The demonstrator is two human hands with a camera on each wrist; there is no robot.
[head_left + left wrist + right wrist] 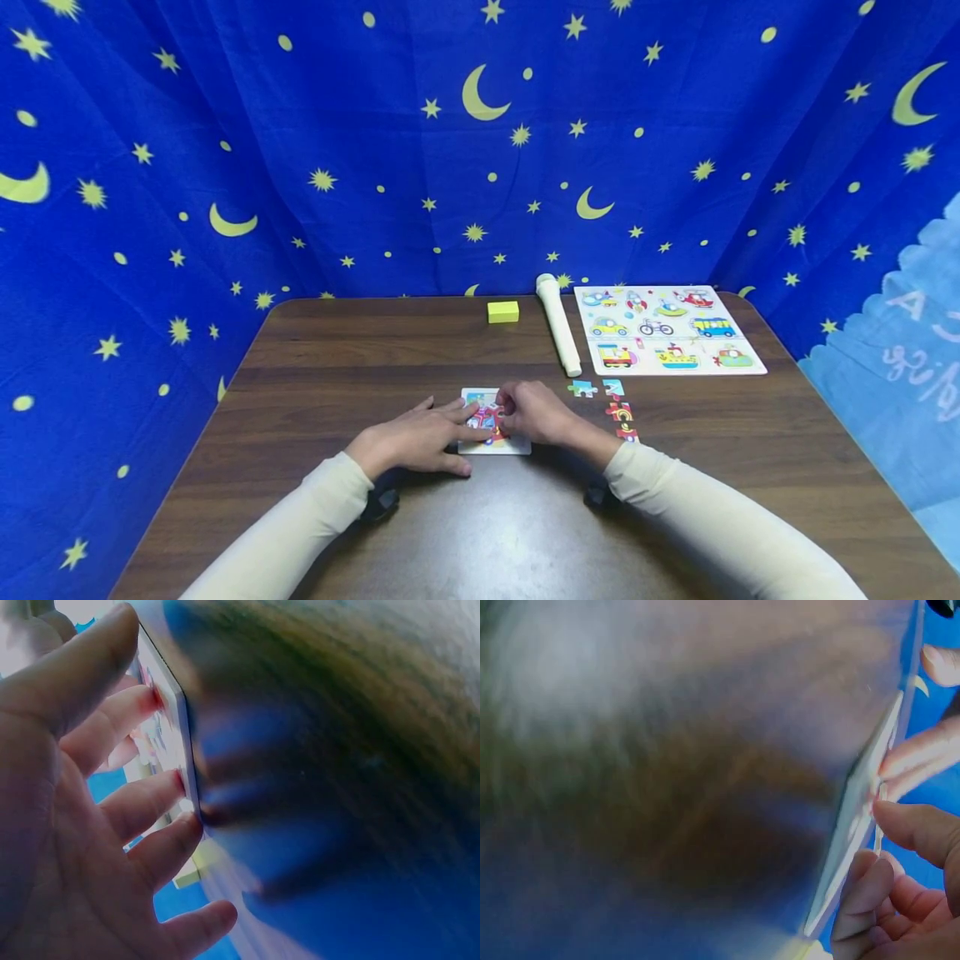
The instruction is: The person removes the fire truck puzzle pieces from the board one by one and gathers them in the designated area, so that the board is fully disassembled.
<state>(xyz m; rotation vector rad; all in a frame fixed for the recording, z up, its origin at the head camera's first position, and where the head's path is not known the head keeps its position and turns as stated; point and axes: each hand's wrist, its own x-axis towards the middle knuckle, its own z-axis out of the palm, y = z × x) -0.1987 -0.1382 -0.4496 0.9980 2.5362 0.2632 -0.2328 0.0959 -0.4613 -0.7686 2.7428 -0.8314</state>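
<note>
A small white-edged jigsaw board with a colourful picture lies flat on the brown table. My left hand rests on its left part with fingers spread, and the fingertips press on the picture in the left wrist view. At the board's right side, my right hand pinches a thin jigsaw piece between thumb and fingers, right at the board's surface. Its printed face is mostly hidden by the fingers. To the right lie several loose pieces, among them a blue-green one and a red one.
Toward the back of the table stands a yellow block. Beside it lies a cream microphone-shaped stick. A large white board with vehicle pictures is at the back right. A blue curtain with moons and stars hangs behind the table.
</note>
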